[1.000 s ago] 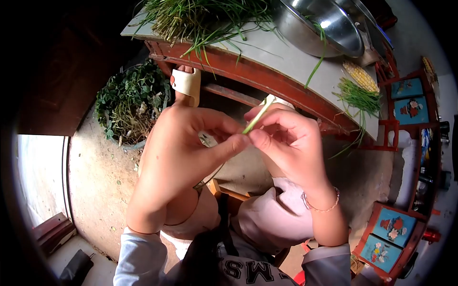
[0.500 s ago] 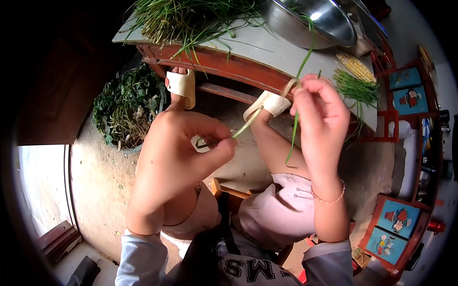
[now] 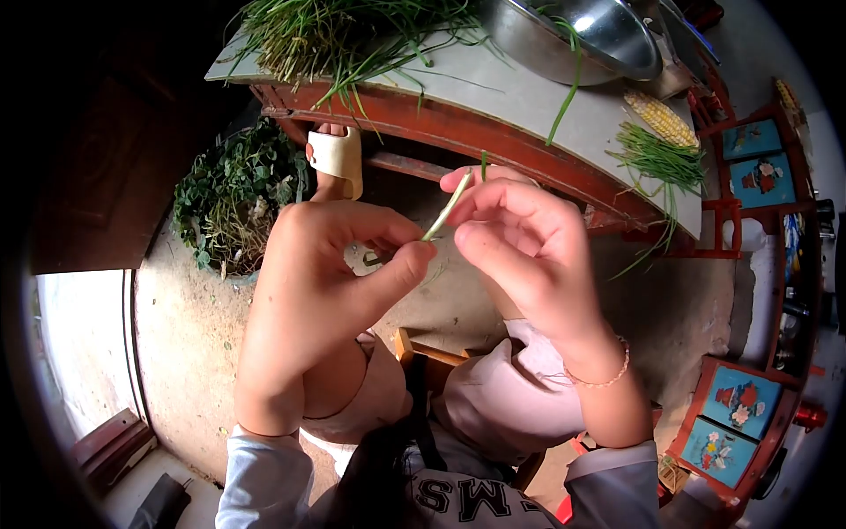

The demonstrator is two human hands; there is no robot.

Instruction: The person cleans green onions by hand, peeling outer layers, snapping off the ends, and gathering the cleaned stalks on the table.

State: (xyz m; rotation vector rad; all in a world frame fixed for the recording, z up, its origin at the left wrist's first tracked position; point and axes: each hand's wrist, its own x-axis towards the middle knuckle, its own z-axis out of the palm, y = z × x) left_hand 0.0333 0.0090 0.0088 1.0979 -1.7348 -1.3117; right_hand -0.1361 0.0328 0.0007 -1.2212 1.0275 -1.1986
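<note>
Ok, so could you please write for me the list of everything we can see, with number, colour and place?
table: one, grey top, red frame, ahead
stalk pile: many, green, table's left part
bowl: one, silver, right of the pile
corn cob: one on the table, yellow, right end
small bundle: one, green, beside the cob
leafy plants: uncounted heap, dark green, left side, low
painted panels: four, blue, far right
shelf items: too small to count, mixed colours, far right
held stalk: one, pale green, in the left hand
slipper: one visible, cream, below the table edge
bracelet: one, pinkish, right wrist
left hand: one, bare, centre-left
right hand: one, bare, near the stalk
</note>
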